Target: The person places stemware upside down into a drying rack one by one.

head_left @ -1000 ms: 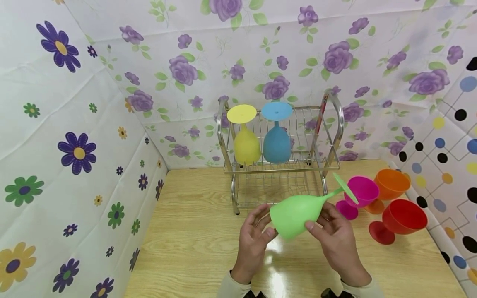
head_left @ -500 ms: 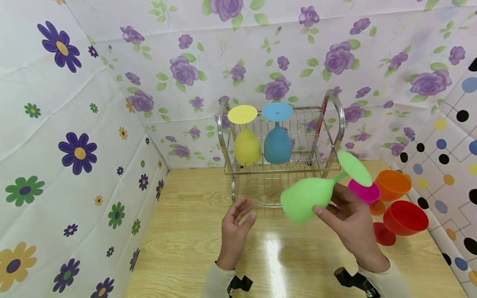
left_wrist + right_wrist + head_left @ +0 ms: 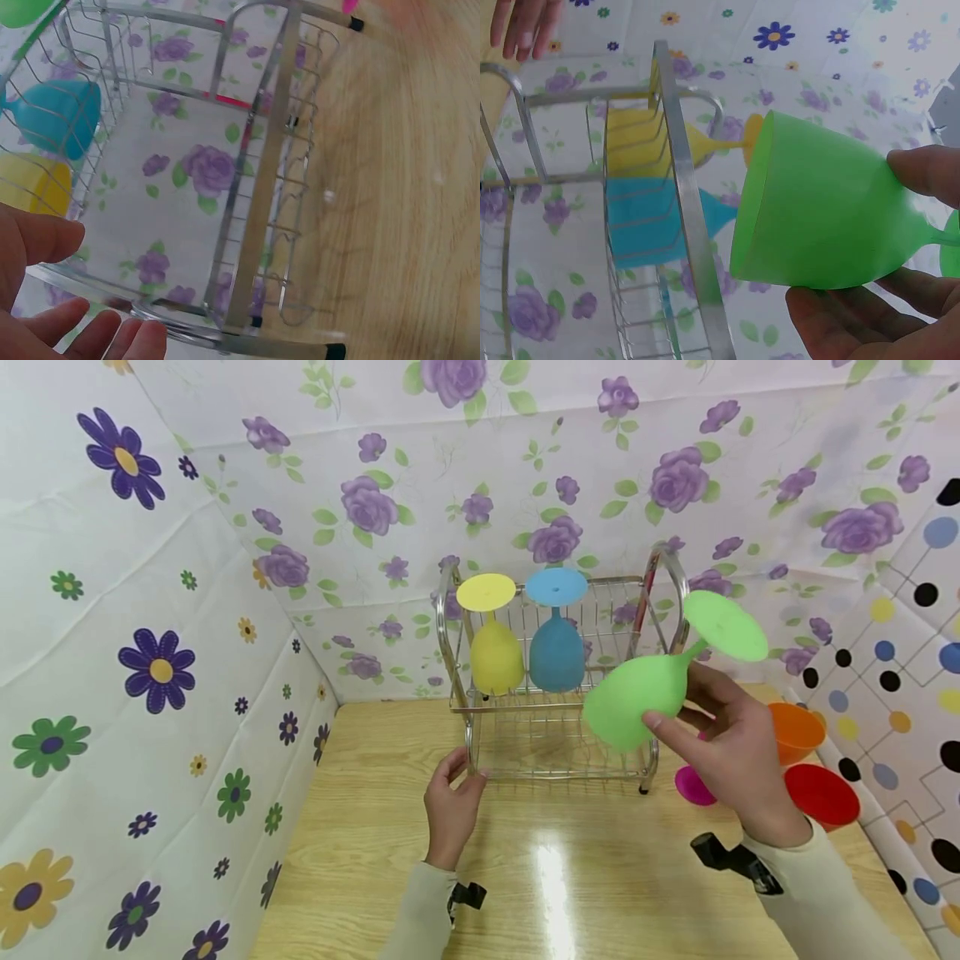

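Note:
My right hand grips a green plastic goblet by its bowl, thumb on the near side and fingers beneath. The goblet tilts, its mouth facing down and left, its foot up and right. It is held above the table, at the right front of a two-tier metal dish rack. My left hand is at the rack's lower left front corner, thumb and fingers spread apart either side of the frame; contact is unclear. On the upper tier, a yellow goblet and a blue goblet stand upside down side by side.
At the right of the wooden table stand an orange goblet, a red goblet and a magenta goblet, partly hidden by my right hand. Patterned cloth walls enclose the back and sides.
My left hand has let go of the green goblet and moved left and forward to the rack's corner. My right hand has raised the goblet up and to the right.

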Demonstrator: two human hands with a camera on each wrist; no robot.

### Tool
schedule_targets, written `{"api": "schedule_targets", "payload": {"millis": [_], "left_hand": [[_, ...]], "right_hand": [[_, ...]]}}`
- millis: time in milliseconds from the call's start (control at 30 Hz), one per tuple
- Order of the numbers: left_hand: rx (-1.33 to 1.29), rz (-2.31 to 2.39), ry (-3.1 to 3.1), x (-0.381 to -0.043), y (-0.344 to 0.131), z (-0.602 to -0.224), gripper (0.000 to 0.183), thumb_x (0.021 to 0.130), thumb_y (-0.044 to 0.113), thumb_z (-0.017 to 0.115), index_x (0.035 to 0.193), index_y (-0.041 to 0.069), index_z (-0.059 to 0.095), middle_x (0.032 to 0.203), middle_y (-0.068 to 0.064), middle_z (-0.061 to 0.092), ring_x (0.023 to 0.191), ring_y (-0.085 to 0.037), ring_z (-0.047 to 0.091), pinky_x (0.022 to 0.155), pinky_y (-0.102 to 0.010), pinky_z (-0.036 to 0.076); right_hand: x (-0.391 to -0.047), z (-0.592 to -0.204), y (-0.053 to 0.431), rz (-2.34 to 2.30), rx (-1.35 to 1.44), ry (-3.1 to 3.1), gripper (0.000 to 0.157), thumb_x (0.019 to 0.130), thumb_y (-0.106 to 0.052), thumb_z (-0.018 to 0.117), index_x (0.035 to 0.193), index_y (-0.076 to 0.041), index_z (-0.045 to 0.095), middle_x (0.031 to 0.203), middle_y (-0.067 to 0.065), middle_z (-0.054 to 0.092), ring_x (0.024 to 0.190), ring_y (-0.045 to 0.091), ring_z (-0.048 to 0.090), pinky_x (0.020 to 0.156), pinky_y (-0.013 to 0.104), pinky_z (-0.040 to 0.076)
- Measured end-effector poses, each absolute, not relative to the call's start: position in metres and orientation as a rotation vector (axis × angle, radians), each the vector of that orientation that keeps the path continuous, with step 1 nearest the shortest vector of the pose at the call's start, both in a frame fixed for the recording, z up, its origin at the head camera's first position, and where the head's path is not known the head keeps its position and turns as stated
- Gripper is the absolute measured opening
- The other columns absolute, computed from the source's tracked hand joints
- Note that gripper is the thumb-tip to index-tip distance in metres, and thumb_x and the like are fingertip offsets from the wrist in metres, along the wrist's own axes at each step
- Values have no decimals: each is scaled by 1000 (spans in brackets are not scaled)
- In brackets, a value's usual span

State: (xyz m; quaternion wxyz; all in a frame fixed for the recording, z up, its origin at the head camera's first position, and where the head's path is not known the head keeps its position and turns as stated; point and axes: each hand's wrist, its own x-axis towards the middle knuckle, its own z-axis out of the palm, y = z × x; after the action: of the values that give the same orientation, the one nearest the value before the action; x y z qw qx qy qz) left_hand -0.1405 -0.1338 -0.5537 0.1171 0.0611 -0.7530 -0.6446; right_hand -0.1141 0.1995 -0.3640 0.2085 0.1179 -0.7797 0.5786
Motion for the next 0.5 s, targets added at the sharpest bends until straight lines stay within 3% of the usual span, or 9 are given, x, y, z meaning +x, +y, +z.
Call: {"api": "schedule_targets", "payload": {"millis": [300,500], "left_hand": [[237,-1747,-2241,-162,-132,-573,47,100,23,75,145,13,63,138,-9,65,132,-30,61,107,-51,58],[290,-1716,-2216,-174,-130,-579,38,100,13,74,137,15,68,123,-8,71,117,-26,69,95,-41,64]], "right_hand": [[-156,-358,206,1559,239,-2238,63,92,-17,84,151,-23,60,138,2,67,116,9,67,93,10,56],[-178,-358,204,1526,230,-2276,65,93,-25,84,152,-20,58,143,7,65,118,10,66,94,13,56]]}}
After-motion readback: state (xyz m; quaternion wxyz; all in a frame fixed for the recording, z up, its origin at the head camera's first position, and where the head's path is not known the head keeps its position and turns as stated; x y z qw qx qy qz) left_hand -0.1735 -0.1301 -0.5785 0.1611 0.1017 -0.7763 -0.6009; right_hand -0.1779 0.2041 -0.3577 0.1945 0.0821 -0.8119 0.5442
